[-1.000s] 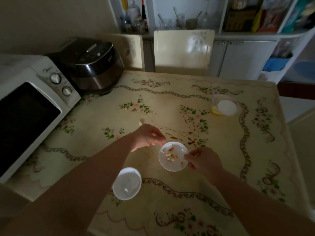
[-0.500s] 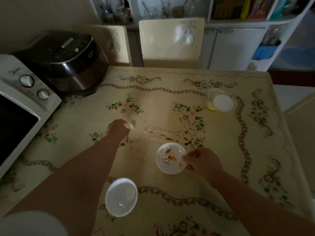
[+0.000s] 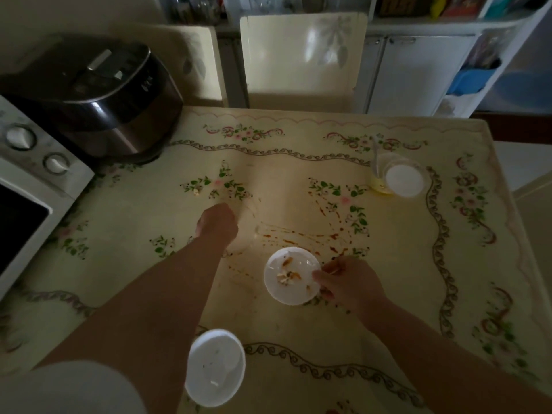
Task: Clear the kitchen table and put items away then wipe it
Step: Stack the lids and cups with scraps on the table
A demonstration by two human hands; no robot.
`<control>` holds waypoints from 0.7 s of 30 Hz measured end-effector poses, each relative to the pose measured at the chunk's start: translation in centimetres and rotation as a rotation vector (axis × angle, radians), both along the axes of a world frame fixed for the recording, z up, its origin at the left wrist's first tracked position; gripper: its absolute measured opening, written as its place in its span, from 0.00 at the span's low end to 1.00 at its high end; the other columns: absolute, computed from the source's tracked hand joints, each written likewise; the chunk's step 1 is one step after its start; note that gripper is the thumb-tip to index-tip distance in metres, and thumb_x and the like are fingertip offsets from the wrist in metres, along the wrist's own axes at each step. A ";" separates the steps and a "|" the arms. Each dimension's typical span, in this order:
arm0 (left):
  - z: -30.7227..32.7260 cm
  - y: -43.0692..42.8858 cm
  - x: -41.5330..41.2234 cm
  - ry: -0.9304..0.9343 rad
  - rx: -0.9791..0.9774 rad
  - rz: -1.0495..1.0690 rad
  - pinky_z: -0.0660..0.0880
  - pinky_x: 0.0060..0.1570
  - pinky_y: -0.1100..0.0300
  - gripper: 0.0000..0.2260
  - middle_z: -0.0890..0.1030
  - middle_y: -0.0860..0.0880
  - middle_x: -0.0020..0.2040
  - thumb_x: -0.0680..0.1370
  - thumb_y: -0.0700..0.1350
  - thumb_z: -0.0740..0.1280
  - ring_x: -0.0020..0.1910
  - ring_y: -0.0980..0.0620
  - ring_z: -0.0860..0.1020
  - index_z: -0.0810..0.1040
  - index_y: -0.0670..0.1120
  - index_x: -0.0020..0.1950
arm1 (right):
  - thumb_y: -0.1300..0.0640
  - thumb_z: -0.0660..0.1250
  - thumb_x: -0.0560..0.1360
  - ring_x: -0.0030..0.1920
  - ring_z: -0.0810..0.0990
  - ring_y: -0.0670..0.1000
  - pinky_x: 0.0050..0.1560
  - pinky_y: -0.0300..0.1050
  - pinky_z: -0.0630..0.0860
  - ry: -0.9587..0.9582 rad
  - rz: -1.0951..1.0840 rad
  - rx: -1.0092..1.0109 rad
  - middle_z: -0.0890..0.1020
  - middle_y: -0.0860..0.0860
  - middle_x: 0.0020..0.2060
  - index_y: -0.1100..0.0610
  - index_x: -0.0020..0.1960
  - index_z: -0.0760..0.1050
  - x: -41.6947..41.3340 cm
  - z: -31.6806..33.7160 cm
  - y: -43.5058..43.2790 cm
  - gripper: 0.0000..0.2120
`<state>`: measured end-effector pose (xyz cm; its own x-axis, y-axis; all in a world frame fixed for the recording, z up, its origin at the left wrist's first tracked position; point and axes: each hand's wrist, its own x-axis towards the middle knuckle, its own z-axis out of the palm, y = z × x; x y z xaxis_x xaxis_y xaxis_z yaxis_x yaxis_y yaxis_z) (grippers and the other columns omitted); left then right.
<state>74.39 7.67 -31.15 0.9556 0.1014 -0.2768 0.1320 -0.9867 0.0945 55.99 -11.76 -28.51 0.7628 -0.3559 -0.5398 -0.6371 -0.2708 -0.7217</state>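
L hand (image 3: 217,224) moved off plate (image 3: 294,289) onto table (image 3: 298,180), grip unclear; R hand (image 3: 349,282) still pinches rim.

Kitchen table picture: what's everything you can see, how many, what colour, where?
microwave: one, white, table's left edge.
rice cooker: one, black and silver, far left corner.
chairs: two, cream, behind the far edge.
cupboard: one, white, behind the chairs.
table: one, cream floral cover, under everything.
cup: one, clear, yellowish bottom, far right.
sauce smears: several, reddish brown, table middle.
small plate: one, white, food scraps, near middle.
dish: one, white, near edge.
left hand: one, knuckles up, mid-table; grip hidden.
right hand: one, grips the small plate's rim.
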 end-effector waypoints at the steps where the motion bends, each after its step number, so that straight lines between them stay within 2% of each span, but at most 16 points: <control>1: 0.2 0.3 0.3 -0.005 -0.005 0.010 0.77 0.55 0.51 0.13 0.78 0.41 0.60 0.79 0.41 0.63 0.58 0.41 0.78 0.75 0.43 0.63 | 0.51 0.73 0.70 0.32 0.84 0.46 0.42 0.47 0.83 0.000 0.009 0.002 0.84 0.47 0.31 0.52 0.41 0.78 0.5 0.1 0.2 0.06; 4: 0.8 1.8 1.7 -0.052 -0.071 0.156 0.76 0.53 0.53 0.14 0.79 0.41 0.59 0.78 0.41 0.64 0.57 0.42 0.78 0.75 0.41 0.63 | 0.52 0.73 0.71 0.31 0.84 0.46 0.41 0.46 0.83 -0.007 0.011 0.025 0.84 0.48 0.31 0.53 0.41 0.78 2.1 0.3 0.6 0.06; 7: 1.4 4.0 3.7 -0.105 -0.126 0.279 0.76 0.56 0.53 0.16 0.77 0.41 0.62 0.78 0.42 0.65 0.59 0.43 0.77 0.73 0.43 0.65 | 0.52 0.73 0.71 0.29 0.82 0.43 0.33 0.37 0.80 -0.002 0.017 0.034 0.84 0.48 0.32 0.54 0.43 0.79 4.0 0.6 1.0 0.06; 8: 1.5 4.7 4.4 -0.126 -0.143 0.301 0.76 0.56 0.53 0.16 0.77 0.42 0.62 0.77 0.42 0.65 0.59 0.42 0.77 0.73 0.44 0.65 | 0.52 0.73 0.71 0.29 0.82 0.43 0.33 0.37 0.79 -0.009 0.022 0.031 0.84 0.48 0.32 0.54 0.43 0.79 4.6 0.5 1.2 0.06; 13: 1.5 6.3 7.2 -0.163 -0.139 0.264 0.78 0.55 0.51 0.13 0.79 0.43 0.59 0.77 0.39 0.64 0.54 0.43 0.79 0.78 0.46 0.61 | 0.51 0.73 0.71 0.30 0.83 0.45 0.40 0.42 0.81 -0.044 0.039 0.021 0.84 0.48 0.31 0.53 0.41 0.78 6.6 -0.1 2.0 0.07; 15: 1.3 6.2 8.1 -0.152 -0.089 0.226 0.77 0.54 0.53 0.12 0.79 0.44 0.59 0.78 0.40 0.64 0.55 0.43 0.78 0.78 0.47 0.60 | 0.51 0.72 0.71 0.32 0.83 0.45 0.42 0.42 0.81 -0.048 0.047 0.022 0.84 0.48 0.30 0.53 0.40 0.78 6.9 -0.3 2.1 0.07; 17: 0.9 5.8 9.0 -0.116 -0.035 0.176 0.73 0.49 0.54 0.11 0.78 0.44 0.59 0.80 0.42 0.62 0.55 0.44 0.77 0.77 0.48 0.61 | 0.51 0.72 0.70 0.32 0.84 0.46 0.43 0.43 0.81 -0.047 0.055 0.013 0.84 0.48 0.30 0.52 0.40 0.78 7.1 -0.6 2.1 0.06; 19: 0.4 5.6 9.4 -0.093 -0.040 0.164 0.70 0.43 0.56 0.11 0.78 0.44 0.58 0.79 0.44 0.63 0.49 0.46 0.76 0.77 0.49 0.60 | 0.51 0.73 0.70 0.32 0.84 0.47 0.44 0.45 0.82 -0.049 0.046 0.023 0.84 0.49 0.30 0.53 0.39 0.78 7.2 -0.9 2.0 0.06; 21: -0.1 5.6 9.7 -0.113 -0.010 0.146 0.69 0.43 0.56 0.10 0.78 0.43 0.57 0.79 0.46 0.63 0.49 0.44 0.76 0.77 0.49 0.60 | 0.52 0.73 0.70 0.31 0.83 0.46 0.45 0.46 0.82 -0.052 0.039 0.020 0.84 0.49 0.29 0.53 0.39 0.78 7.4 -1.3 1.8 0.06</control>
<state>84.09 13.30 -31.23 0.9558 0.2395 -0.1704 0.2623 -0.9567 0.1264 63.43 -9.93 -29.79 0.8031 -0.3150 -0.5057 -0.5877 -0.2795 -0.7592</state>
